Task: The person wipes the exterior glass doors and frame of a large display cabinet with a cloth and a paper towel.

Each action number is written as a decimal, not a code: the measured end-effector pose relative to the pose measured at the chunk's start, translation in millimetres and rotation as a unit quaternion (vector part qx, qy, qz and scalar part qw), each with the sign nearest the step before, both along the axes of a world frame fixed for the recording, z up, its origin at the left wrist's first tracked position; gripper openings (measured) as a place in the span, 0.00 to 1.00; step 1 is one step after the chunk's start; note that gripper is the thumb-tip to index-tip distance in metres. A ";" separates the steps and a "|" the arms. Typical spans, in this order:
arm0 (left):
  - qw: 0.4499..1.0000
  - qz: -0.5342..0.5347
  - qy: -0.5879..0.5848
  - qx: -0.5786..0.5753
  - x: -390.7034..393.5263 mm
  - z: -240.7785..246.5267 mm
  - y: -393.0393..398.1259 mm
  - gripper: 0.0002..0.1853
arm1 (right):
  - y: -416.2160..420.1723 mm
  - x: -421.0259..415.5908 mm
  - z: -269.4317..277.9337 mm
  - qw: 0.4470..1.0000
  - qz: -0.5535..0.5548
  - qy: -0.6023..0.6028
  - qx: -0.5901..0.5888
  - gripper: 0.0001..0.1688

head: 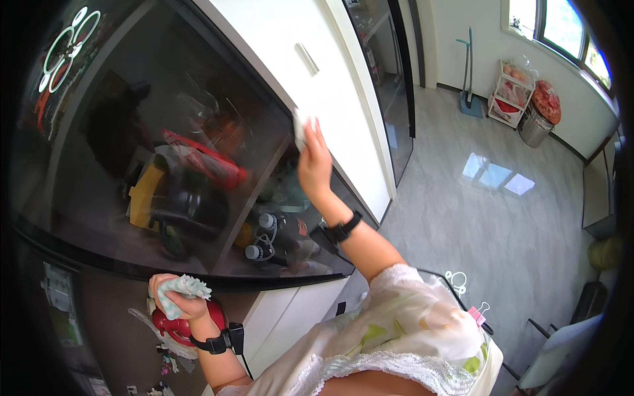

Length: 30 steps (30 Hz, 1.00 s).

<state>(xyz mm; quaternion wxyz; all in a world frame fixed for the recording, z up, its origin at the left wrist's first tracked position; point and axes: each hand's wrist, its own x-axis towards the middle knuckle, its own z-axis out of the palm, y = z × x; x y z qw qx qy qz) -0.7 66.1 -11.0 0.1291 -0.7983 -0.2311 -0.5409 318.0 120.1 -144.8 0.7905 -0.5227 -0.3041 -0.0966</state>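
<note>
My left hand [181, 299] is closed around a crumpled teal-and-white cloth [190, 288], near the black bottom edge of a dark glass cabinet door [163, 59]. Raised higher, my right hand [315, 161] presses a white cloth [299, 129] to the door's grey frame, beside a white cabinet panel [277, 29]. Its fingers point upward and partly cover that cloth. Behind the glass are two bottles with pale caps [267, 221], a red plastic package [208, 158] and a yellow item [145, 195]. A red rounded object [171, 324] lies below my left hand, partly hidden.
Another glass-fronted cabinet [386, 74] stands past the white panel. Across the grey floor [446, 208] are a broom and dustpan [469, 101], a white tiered rack [510, 94] and a metal bin [536, 126]. A chair [559, 351] is at lower right.
</note>
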 end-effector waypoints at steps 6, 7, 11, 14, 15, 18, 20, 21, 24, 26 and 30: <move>1.000 0.001 -0.003 0.014 5.8 3.9 0.2 0.21 | 4.6 7.4 -43.3 0.998 -0.028 -0.044 -0.029 0.28; 1.000 0.005 -0.002 0.019 8.9 6.3 -0.6 0.21 | 3.9 4.7 -69.6 0.996 -0.055 -0.034 -0.057 0.28; 0.999 0.018 0.001 0.035 19.8 12.7 -5.2 0.19 | -1.5 -0.6 -61.7 0.995 -0.029 -0.022 -0.095 0.28; 0.999 0.017 -0.001 0.036 17.3 10.4 -3.9 0.18 | 8.7 14.1 35.9 0.994 -0.024 -0.109 -0.015 0.32; 0.999 0.017 -0.002 0.035 17.5 9.9 -3.6 0.18 | 10.0 18.9 70.4 0.990 -0.026 -0.140 0.018 0.33; 0.999 0.012 -0.011 0.039 18.2 10.2 -3.0 0.17 | 12.6 30.6 123.2 0.982 -0.021 -0.183 0.038 0.34; 0.999 0.010 -0.010 0.047 20.3 12.7 -4.1 0.17 | 9.8 37.1 124.7 0.979 -0.015 -0.199 0.040 0.33; 0.999 0.010 -0.011 0.049 20.7 12.3 -4.3 0.17 | 8.7 34.6 107.6 0.983 -0.018 -0.183 0.018 0.33; 0.999 0.009 -0.006 0.052 21.5 12.5 -6.2 0.16 | 5.6 22.5 31.2 0.985 -0.043 -0.165 -0.036 0.34; 0.999 0.004 -0.007 0.054 22.7 14.4 -6.6 0.16 | 2.8 20.2 10.7 0.979 -0.079 -0.176 -0.063 0.34; 0.999 0.003 -0.002 0.052 21.2 12.1 -4.4 0.16 | 1.6 33.1 103.2 0.968 -0.123 -0.219 -0.015 0.33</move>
